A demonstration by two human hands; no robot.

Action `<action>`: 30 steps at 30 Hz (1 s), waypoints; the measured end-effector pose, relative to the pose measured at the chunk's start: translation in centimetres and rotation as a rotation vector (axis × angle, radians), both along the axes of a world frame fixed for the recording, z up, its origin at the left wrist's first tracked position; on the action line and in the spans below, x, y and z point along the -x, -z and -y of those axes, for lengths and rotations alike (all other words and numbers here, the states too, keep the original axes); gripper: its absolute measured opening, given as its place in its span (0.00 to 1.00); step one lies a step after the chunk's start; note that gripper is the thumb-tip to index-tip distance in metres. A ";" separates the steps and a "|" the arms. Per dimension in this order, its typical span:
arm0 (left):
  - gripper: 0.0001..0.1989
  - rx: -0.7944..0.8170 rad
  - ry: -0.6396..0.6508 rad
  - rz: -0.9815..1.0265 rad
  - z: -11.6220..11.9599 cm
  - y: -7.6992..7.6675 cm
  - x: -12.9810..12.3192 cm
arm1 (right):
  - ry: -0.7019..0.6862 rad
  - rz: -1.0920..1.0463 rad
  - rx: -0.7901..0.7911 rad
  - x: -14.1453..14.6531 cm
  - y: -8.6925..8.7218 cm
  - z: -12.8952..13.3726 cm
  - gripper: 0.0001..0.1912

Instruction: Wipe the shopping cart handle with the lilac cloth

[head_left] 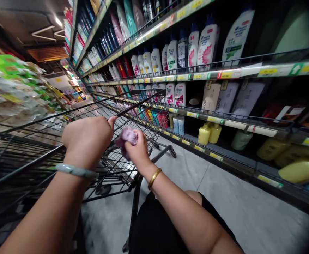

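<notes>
My left hand (91, 135), a pale green bangle at its wrist, is closed around the dark top rail of a wire shopping cart (82, 110). My right hand (139, 150), with a gold-coloured bangle, grips a crumpled purple cloth (128, 137). The cloth bunches out past the fingers, close to the cart's wire side and a little to the right of my left hand. Part of the cloth is hidden inside the palm, and whether it touches the wires I cannot tell.
Along the right runs a shelf (186, 76) lined with shampoo bottles (207, 46) and yellow bottles (204, 134) lower down. Stacked packages (8, 95) stand on the left. A cart wheel (172, 151) rests on the grey tiled floor (194, 169).
</notes>
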State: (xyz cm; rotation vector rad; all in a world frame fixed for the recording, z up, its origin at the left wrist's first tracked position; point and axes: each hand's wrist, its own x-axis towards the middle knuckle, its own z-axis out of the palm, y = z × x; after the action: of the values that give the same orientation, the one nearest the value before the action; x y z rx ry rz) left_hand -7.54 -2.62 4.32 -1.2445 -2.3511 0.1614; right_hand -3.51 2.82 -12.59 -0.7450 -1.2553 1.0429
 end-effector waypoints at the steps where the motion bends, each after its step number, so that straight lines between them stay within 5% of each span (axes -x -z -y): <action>1: 0.42 -0.003 0.020 0.005 -0.2 0.0 0.0 | -0.001 -0.035 -0.096 0.2 -1.5 0.3 0.18; 3: 0.40 0.003 0.065 0.008 -0.5 0.2 0.0 | 0.009 -0.064 -0.245 0.5 -3.3 0.3 0.16; 5: 0.41 -0.009 0.088 -0.014 -0.9 0.3 0.1 | 0.019 -0.016 -0.278 0.7 -2.8 -0.4 0.15; 10: 0.43 -0.031 0.084 -0.029 -1.8 0.4 0.2 | 0.075 0.225 0.106 0.2 4.3 -3.6 0.15; 12: 0.43 -0.030 0.074 -0.003 -2.2 0.3 0.1 | 0.069 0.242 0.264 0.2 5.5 -4.1 0.15; 14: 0.43 -0.040 0.063 0.013 -2.5 0.4 0.2 | 0.055 0.206 0.265 0.4 4.6 -3.6 0.17; 20: 0.42 -0.085 0.033 -0.002 -3.1 0.8 0.4 | -0.019 0.055 -0.207 0.6 0.0 -0.8 0.21; 26: 0.42 -0.086 0.025 0.037 -3.4 0.5 0.2 | -0.039 0.213 -0.126 1.1 2.5 -1.5 0.36; 30: 0.40 -0.078 0.049 0.025 -3.4 0.6 0.2 | -0.019 0.125 -0.034 1.0 4.2 -3.0 0.22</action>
State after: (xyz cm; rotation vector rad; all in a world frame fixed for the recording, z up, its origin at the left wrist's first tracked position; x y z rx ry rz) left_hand -7.76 0.74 3.67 -1.2716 -2.3228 0.0376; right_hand -4.54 5.80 -16.75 -0.7829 -1.3865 1.0006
